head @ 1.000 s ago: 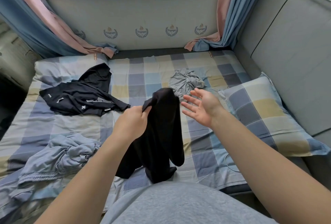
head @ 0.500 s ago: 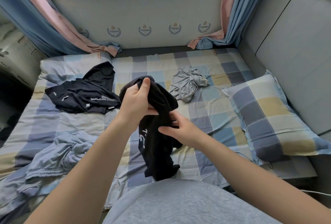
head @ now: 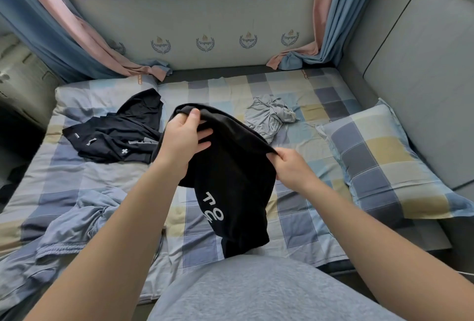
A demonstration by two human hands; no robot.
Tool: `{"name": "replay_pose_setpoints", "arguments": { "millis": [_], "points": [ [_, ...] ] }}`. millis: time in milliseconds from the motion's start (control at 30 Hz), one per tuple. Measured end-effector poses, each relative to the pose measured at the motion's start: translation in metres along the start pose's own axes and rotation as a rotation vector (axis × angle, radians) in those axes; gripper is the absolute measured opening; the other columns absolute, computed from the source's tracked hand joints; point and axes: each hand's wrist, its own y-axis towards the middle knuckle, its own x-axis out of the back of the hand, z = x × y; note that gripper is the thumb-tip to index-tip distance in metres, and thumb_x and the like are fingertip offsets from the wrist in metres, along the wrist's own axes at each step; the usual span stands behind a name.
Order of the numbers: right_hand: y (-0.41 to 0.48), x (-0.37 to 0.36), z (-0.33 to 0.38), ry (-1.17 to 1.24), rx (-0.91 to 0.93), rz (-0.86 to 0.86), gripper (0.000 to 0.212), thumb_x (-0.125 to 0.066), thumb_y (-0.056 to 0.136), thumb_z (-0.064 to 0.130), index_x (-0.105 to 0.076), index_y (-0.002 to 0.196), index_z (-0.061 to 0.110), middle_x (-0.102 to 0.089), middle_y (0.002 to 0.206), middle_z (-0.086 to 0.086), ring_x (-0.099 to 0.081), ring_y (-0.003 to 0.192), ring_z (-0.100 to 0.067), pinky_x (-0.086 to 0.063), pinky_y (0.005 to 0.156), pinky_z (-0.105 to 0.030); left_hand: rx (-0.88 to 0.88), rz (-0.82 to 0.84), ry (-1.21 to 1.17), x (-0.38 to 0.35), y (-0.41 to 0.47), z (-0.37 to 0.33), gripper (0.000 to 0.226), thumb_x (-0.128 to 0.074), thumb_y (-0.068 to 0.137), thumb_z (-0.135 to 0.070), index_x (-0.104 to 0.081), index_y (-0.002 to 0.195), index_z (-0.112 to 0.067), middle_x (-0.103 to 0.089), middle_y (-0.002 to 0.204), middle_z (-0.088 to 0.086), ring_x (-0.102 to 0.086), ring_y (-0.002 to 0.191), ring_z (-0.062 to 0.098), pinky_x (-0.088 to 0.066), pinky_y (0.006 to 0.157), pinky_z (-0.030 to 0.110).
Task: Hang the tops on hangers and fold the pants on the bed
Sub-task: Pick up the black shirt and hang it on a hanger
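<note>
Vs half a sec ago: my two hands were close together w/ the black garment (head: pixel 230 179) bunched between them. Now they're spread apart and its top edge is pulled taut between them. A full sec ago my R hand (head: pixel 292 169) was open and off the cloth; now it's on it. More of the white lettering shows, too.

Grip: L hand (head: pixel 184 141) pinches the edge at centre frame, thumb on top, fingers curled under the fabric. R hand pinches the other end, fingers closed tight on the hem, lower and to the right of centre.

Garment is held up over the bed (head: pixel 295 231), mid-frame. The taut edge slopes from upper left down to the right. Its long axis hangs down toward the bottom of the frame, lower end near my grey shirt. The lettering runs down that axis.

Around it, on the bed: another black top (head: pixel 115 136) at left, a crumpled grey piece (head: pixel 266 118) up right of centre, blue-grey pants (head: pixel 77 218) lower left, and a pillow (head: pixel 384 161) at right.
</note>
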Motion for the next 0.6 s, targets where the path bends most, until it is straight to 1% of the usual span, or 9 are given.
{"name": "replay_pose_setpoints", "arguments": {
  "millis": [33, 67, 167, 233, 300, 367, 467, 533, 600],
  "points": [
    [0.000, 0.004, 0.006, 0.116, -0.032, -0.001, 0.030, -0.047, 0.105, 0.022, -0.061, 0.082, 0.009, -0.055, 0.069, -0.002, -0.054, 0.069, -0.022, -0.051, 0.065, -0.045, 0.014, 0.033, 0.067, 0.001, 0.001, 0.004, 0.017, -0.046, 0.106, -0.033, -0.060, 0.113, -0.026, -0.065, 0.122, -0.001, -0.068, 0.109, 0.022, -0.057, 0.083, 0.037],
    [0.000, 0.008, 0.012, 0.214, -0.063, 0.000, 0.030, -0.047, 0.106, 0.024, -0.062, 0.085, 0.009, -0.057, 0.070, -0.003, -0.058, 0.068, -0.021, -0.057, 0.062, -0.041, 0.039, 0.069, 0.124, 0.001, 0.001, 0.007, 0.018, -0.050, 0.105, -0.032, -0.060, 0.119, -0.027, -0.064, 0.123, -0.003, -0.066, 0.111, 0.022, -0.056, 0.085, 0.037],
    [0.000, 0.017, 0.031, 0.364, -0.071, -0.026, 0.029, -0.045, 0.107, 0.025, -0.067, 0.090, 0.017, -0.068, 0.076, 0.000, -0.068, 0.066, -0.014, -0.056, 0.054, -0.026, 0.100, 0.169, 0.260, 0.002, -0.006, 0.019, 0.030, -0.062, 0.098, -0.033, -0.060, 0.126, -0.024, -0.066, 0.124, 0.000, -0.067, 0.106, 0.020, -0.056, 0.081, 0.032],
    [0.000, 0.019, 0.042, 0.443, -0.074, -0.040, 0.026, -0.046, 0.106, 0.024, -0.068, 0.093, 0.017, -0.070, 0.085, -0.004, -0.070, 0.072, -0.017, -0.059, 0.059, -0.029, 0.089, 0.250, 0.347, 0.000, -0.013, 0.030, 0.027, -0.069, 0.093, -0.035, -0.065, 0.117, -0.023, -0.069, 0.117, -0.001, -0.069, 0.103, 0.018, -0.059, 0.075, 0.026],
    [-0.001, 0.020, 0.051, 0.529, -0.083, -0.056, 0.025, -0.048, 0.106, 0.025, -0.067, 0.093, 0.014, -0.071, 0.088, -0.007, -0.072, 0.079, -0.022, -0.062, 0.067, -0.036, 0.071, 0.341, 0.479, -0.004, -0.018, 0.042, 0.031, -0.074, 0.087, -0.039, -0.066, 0.114, -0.027, -0.071, 0.112, -0.007, -0.069, 0.103, 0.012, -0.057, 0.076, 0.024],
    [-0.002, 0.023, 0.060, 0.623, -0.074, -0.074, 0.027, -0.049, 0.106, 0.026, -0.065, 0.090, 0.011, -0.073, 0.082, -0.006, -0.074, 0.078, -0.022, -0.062, 0.068, -0.038, 0.082, 0.429, 0.582, -0.011, -0.023, 0.059, 0.044, -0.079, 0.082, -0.043, -0.063, 0.120, -0.029, -0.067, 0.118, -0.010, -0.066, 0.106, 0.008, -0.053, 0.083, 0.024],
    [-0.004, 0.033, 0.072, 0.780, -0.056, -0.077, 0.026, -0.049, 0.105, 0.027, -0.063, 0.092, 0.011, -0.074, 0.076, -0.003, -0.074, 0.074, -0.019, -0.059, 0.064, -0.034, 0.097, 0.508, 0.590, -0.025, -0.029, 0.082, 0.067, -0.082, 0.072, -0.048, -0.053, 0.130, -0.033, -0.060, 0.122, -0.010, -0.064, 0.108, 0.010, -0.055, 0.091, 0.033],
    [-0.005, 0.039, 0.079, 0.867, -0.058, -0.089, 0.026, -0.050, 0.105, 0.028, -0.063, 0.092, 0.010, -0.074, 0.075, -0.004, -0.073, 0.072, -0.019, -0.059, 0.062, -0.033, 0.009, 0.472, 0.644, -0.035, -0.028, 0.094, 0.056, -0.077, 0.075, -0.044, -0.052, 0.125, -0.035, -0.063, 0.114, -0.012, -0.065, 0.101, 0.007, -0.055, 0.085, 0.028],
    [-0.006, 0.045, 0.086, 0.926, -0.069, -0.134, 0.028, -0.053, 0.103, 0.029, -0.064, 0.089, 0.008, -0.074, 0.074, -0.006, -0.073, 0.069, -0.021, -0.059, 0.062, -0.032, -0.108, 0.343, 0.702, -0.040, -0.023, 0.100, 0.026, -0.070, 0.087, -0.031, -0.056, 0.109, -0.033, -0.066, 0.102, -0.010, -0.065, 0.096, 0.012, -0.052, 0.078, 0.029]
  ]
}}
